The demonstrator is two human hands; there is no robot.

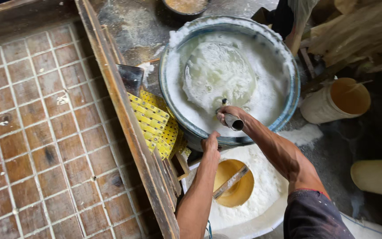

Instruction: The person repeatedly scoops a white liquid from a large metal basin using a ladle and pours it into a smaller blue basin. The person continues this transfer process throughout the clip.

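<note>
Head view. At upper centre of the frame I see a large round basin [288, 95] filled with white foamy slurry [219, 73]. My right hand [227, 114] is clenched around a metal pipe [234, 122] at the basin's near rim, the pipe's open end facing the camera and its far end hidden at the slurry. My left hand [210, 142] rests on the near rim [226, 140], fingers curled over it; I cannot tell whether it grips anything else. Left of the basin lie yellow perforated sheets [153, 119] against a wooden frame [124, 115] that borders a tiled tray [36, 132]. Below the basin, at lower centre, a yellow bowl [239, 192] with a wooden stick [231, 181] across it sits in white powder [268, 183]. A bucket [339, 102] stands at right. I judge the step in hand to be working the slurry with the pipe; the next move calls for a steady left-hand brace on the rim.
</note>
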